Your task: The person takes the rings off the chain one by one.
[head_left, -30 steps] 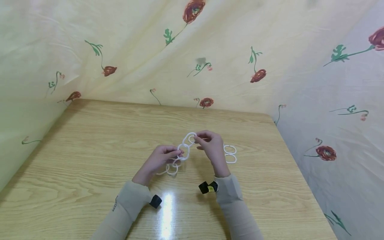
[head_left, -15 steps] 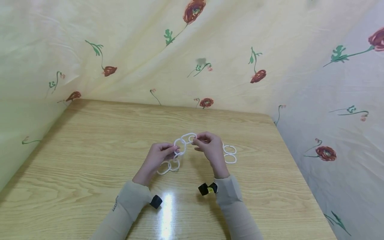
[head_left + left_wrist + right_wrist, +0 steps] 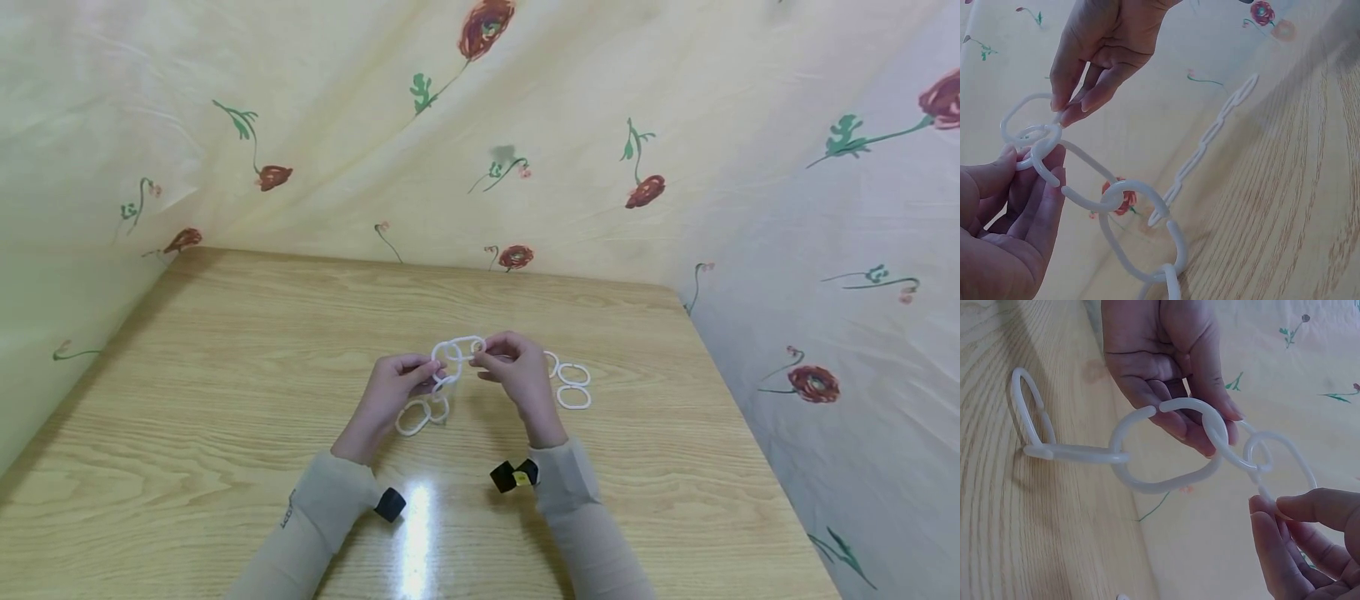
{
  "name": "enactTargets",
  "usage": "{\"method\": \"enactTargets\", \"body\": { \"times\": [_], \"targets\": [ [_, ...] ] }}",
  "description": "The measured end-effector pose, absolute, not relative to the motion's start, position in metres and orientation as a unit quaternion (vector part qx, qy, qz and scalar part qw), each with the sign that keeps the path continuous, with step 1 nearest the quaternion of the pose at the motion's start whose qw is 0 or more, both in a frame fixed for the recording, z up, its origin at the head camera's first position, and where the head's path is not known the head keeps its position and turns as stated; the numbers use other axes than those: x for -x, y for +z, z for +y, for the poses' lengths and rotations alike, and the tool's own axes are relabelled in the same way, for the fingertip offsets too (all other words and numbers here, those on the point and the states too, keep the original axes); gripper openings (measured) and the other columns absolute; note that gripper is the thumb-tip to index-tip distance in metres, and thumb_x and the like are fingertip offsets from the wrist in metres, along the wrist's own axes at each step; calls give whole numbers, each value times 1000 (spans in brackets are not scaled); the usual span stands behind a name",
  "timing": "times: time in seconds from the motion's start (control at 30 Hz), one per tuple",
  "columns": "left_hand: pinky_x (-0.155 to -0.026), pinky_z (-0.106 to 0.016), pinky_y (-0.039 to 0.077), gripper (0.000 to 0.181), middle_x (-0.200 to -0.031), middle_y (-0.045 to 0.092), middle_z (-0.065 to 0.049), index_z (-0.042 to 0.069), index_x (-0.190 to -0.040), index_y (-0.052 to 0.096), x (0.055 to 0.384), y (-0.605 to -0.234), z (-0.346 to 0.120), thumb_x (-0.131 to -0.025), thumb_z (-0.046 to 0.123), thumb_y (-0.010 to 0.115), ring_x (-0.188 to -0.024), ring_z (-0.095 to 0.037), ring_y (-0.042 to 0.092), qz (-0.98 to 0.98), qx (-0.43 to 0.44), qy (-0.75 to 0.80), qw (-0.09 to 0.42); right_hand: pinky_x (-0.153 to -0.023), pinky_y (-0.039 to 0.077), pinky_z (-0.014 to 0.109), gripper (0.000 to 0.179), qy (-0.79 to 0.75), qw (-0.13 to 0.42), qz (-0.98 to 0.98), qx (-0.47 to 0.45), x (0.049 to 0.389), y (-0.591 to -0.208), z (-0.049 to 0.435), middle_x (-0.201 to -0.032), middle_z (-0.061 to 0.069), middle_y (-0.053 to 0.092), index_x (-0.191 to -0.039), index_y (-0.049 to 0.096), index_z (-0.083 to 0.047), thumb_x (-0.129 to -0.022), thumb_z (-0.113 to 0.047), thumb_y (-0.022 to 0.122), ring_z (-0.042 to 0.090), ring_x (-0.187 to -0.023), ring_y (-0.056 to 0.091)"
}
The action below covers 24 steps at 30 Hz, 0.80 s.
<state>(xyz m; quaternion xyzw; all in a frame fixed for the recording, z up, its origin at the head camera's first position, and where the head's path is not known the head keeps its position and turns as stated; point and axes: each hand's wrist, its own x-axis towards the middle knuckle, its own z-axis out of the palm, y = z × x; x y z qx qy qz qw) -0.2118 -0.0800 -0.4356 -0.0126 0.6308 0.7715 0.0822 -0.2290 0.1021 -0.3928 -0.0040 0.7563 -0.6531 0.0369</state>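
A chain of white plastic oval links (image 3: 1169, 485) runs between the two hands over the table. My left hand (image 3: 396, 388) pinches one link between thumb and fingers. Further links hang below it, and the end link (image 3: 412, 435) lies low beside the left wrist. To the right, my right hand (image 3: 516, 367) pinches a white link with thumb and fingertips; that link passes through or overlaps its neighbour close to the left fingertips in the left wrist view. Small gaps show in the sides of several links. The right fingertips partly hide the link they hold.
On the wooden table (image 3: 225, 350), more white links (image 3: 573, 407) lie in a row just right of the right hand; the left wrist view shows several in line. Flower-printed cloth (image 3: 337, 183) rises behind the table and along its sides.
Both hands have shifted slightly left. The links between them have sunk lower and lie flatter, and the lower end link has turned its face. Another link shows beside the right hand.
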Motion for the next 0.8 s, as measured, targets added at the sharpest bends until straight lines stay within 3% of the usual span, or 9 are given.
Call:
{"method": "enactTargets", "body": {
  "times": [0.23, 0.43, 0.6, 0.8],
  "targets": [
    [-73, -25, 55, 24, -101, 66, -23, -13, -106, 60, 211, -435, -81, -91, 5, 57, -77, -10, 65, 633, 11, 770, 79, -69, 57, 34, 15, -652, 40, 757, 15, 227, -393, 100, -84, 14, 68, -92, 63, 7, -80, 0, 69, 19, -75, 68],
    [-74, -25, 55, 26, -95, 68, -15, -14, -106, 59, 211, -434, -81, -90, 6, 58, -78, -10, 66, 631, 11, 772, 75, -68, 57, 34, 16, -659, 45, 750, 15, 226, -393, 99, -82, 13, 68, -92, 63, 9, -79, 1, 69, 19, -75, 68],
    [-75, -27, 55, 25, -97, 68, -19, -15, -106, 59, 210, -433, -80, -90, 5, 57, -78, -11, 67, 627, 13, 776, 71, -68, 57, 34, 18, -658, 46, 751, 17, 225, -391, 98, -81, 14, 68, -93, 63, 10, -79, 1, 69, 22, -76, 68],
    [-75, -28, 56, 23, -84, 69, -8, -15, -103, 60, 210, -432, -79, -89, 4, 59, -77, -12, 67, 619, 26, 782, 64, -67, 57, 34, 15, -652, 44, 757, 22, 225, -390, 98, -84, 17, 68, -91, 64, 8, -80, -1, 70, 24, -77, 69]
  ]
}}
